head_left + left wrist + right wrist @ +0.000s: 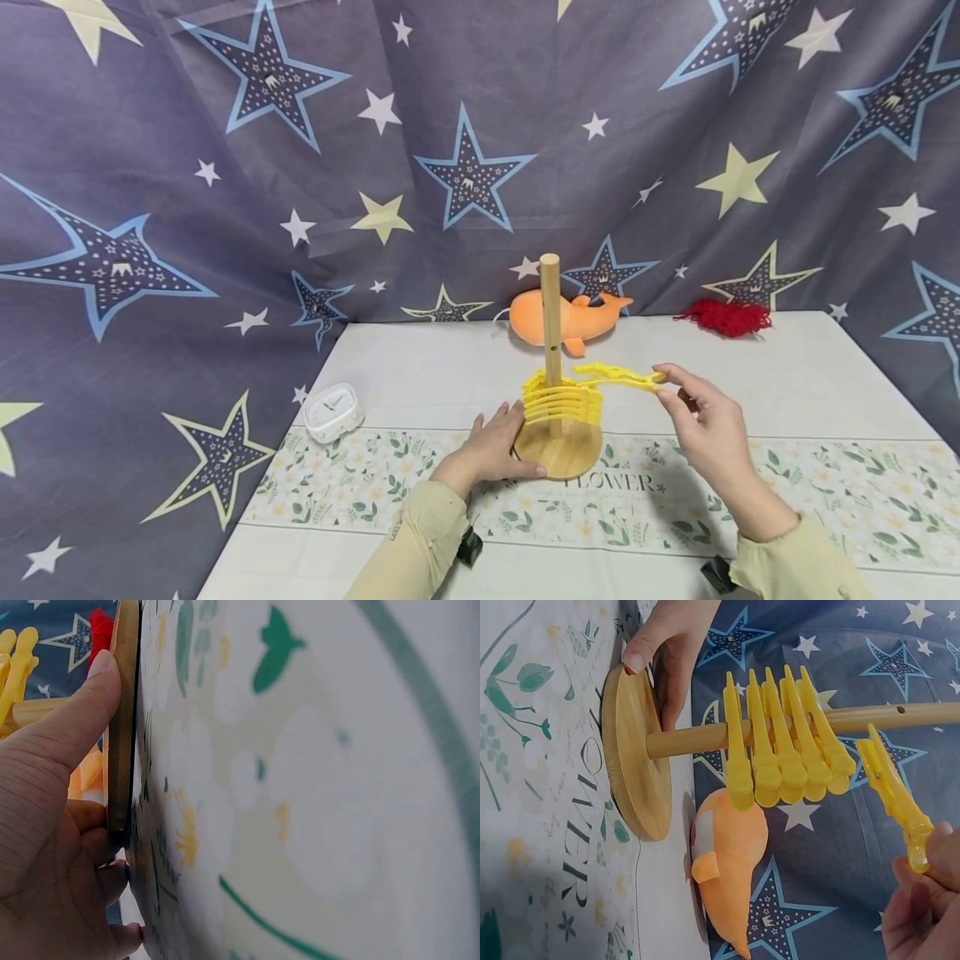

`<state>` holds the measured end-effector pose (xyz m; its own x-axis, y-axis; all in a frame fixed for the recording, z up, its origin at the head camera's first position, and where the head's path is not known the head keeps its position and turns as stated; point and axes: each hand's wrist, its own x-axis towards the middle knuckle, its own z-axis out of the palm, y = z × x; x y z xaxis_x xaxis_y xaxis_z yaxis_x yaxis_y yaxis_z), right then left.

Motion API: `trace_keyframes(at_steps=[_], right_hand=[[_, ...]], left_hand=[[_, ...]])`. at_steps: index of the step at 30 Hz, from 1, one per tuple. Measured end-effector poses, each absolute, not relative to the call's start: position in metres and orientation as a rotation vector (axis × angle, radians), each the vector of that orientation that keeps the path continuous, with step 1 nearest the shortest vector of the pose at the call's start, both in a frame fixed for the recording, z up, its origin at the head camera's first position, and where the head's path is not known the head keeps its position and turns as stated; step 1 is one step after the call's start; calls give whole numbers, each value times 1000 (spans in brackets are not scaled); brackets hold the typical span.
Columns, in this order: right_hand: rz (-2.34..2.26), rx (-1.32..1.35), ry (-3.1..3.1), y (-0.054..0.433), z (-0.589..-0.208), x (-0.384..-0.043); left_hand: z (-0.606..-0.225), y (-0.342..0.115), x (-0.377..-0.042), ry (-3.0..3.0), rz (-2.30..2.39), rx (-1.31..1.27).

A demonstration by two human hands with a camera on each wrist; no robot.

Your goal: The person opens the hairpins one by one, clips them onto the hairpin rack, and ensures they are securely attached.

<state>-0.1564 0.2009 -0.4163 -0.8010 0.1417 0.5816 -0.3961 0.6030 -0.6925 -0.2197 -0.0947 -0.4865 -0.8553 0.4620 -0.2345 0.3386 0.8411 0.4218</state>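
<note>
A wooden stand (551, 325) has an upright post on a round base (636, 757). My left hand (491, 446) holds the base at its left edge, the thumb at the front and the fingers along the side. Several yellow plastic clips (787, 750) sit one above another around the lower post. To the right of the post, my right hand (708, 421) pinches another yellow clip (896, 791) by one end between thumb and fingers. Its far end points toward the post, just above the stacked clips; in the right wrist view it appears apart from the post.
Behind the stand lies an orange whale plush (592, 321). Red yarn (727, 317) is at the back right, and a small white clock (332, 412) stands on the left. A flower-print cloth (360, 483) covers the table, with a star-patterned curtain (465, 75) behind.
</note>
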Motion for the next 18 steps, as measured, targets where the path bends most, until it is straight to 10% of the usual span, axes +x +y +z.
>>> trace_keyframes(at_steps=[18], right_hand=[[1169,182,-2191,164,-414,-177]], left_hand=[[-483,-94,-218,2680,547,602]])
